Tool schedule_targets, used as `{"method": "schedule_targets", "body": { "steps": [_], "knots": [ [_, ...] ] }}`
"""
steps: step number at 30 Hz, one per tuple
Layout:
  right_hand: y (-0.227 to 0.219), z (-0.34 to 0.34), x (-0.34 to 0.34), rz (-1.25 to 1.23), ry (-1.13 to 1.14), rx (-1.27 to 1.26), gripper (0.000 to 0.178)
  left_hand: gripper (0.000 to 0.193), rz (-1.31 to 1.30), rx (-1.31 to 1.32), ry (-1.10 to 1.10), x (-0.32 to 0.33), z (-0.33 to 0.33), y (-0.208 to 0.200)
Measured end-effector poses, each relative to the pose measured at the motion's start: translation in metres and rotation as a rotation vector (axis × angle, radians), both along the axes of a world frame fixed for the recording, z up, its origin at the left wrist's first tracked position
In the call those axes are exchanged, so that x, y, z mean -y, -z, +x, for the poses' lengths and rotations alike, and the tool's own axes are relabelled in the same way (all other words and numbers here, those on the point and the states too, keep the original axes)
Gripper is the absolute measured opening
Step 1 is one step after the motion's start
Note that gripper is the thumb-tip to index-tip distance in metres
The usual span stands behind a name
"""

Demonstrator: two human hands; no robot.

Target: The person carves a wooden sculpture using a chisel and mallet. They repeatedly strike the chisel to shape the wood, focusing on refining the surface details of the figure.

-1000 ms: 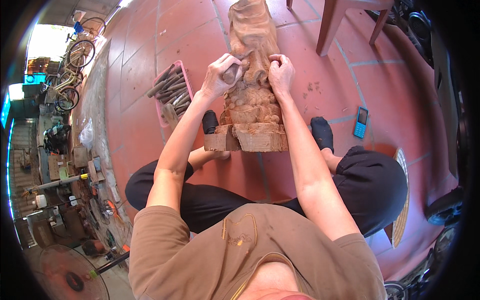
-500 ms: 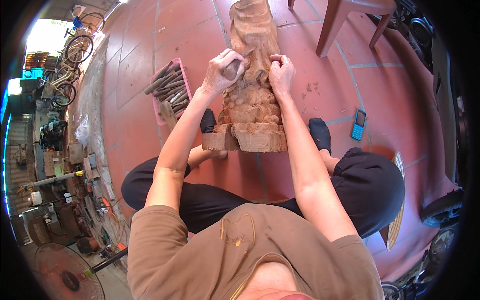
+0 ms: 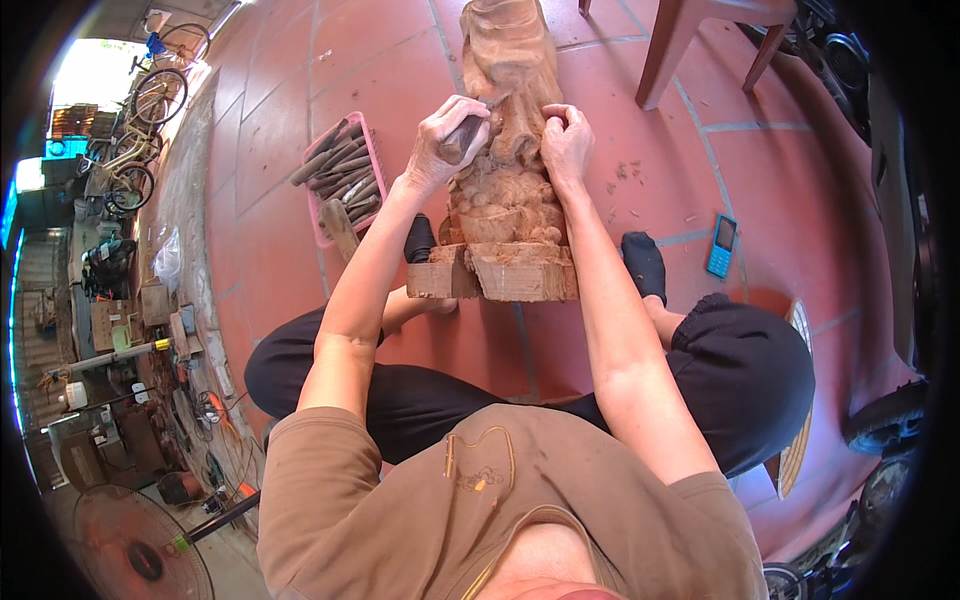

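A brown wood carving (image 3: 508, 205) lies lengthwise on the floor between my feet, its rough-cut base towards me. Its far part shows smooth, fold-like ridges, its nearer part knobbly relief. My left hand (image 3: 440, 140) is closed around the thick wooden handle of a carving chisel (image 3: 462, 140) at the carving's left side. Only a bit of dark blade shows past the fingers. At the opposite edge, my right hand (image 3: 567, 148) rests against the wood with curled, pinched fingers; whatever they grip is hidden.
A pink basket (image 3: 378, 165) full of wooden-handled tools stands left of the carving. A blue phone (image 3: 721, 247) lies on the red tiles to the right, near wood chips (image 3: 625, 172). Beyond is a brown plastic chair (image 3: 668, 50). A fan (image 3: 145, 555) stands at lower left.
Both hands keep their places and grips on the carving. The whole view has shifted very slightly; nothing has been taken up or let go.
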State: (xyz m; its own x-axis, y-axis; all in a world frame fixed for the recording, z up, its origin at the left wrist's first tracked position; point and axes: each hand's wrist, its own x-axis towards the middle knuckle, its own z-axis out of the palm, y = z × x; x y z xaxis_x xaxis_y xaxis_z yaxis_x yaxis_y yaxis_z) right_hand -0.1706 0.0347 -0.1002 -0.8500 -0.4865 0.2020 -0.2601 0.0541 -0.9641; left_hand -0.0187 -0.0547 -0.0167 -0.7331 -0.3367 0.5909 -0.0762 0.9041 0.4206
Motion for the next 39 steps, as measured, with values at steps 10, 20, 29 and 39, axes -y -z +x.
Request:
{"method": "schedule_targets", "body": {
  "steps": [10, 20, 29, 39],
  "knots": [
    [0.004, 0.000, 0.003, 0.006, -0.002, -0.021, 0.016, 0.015, 0.019, -0.099, -0.037, 0.004, -0.008, -0.007],
    [0.000, -0.001, 0.000, 0.022, -0.002, -0.026, 0.017, 0.005, 0.437, -0.123, -0.300, 0.013, 0.019, 0.007],
    [-0.001, 0.001, 0.000, 0.007, -0.025, 0.014, 0.018, 0.006, 0.398, -0.093, -0.342, 0.004, -0.002, -0.010],
    [0.007, -0.014, 0.003, -0.044, -0.130, 0.106, 0.016, 0.010, 0.982, -0.574, -0.482, -0.041, 0.035, -0.037]
  ]
}}
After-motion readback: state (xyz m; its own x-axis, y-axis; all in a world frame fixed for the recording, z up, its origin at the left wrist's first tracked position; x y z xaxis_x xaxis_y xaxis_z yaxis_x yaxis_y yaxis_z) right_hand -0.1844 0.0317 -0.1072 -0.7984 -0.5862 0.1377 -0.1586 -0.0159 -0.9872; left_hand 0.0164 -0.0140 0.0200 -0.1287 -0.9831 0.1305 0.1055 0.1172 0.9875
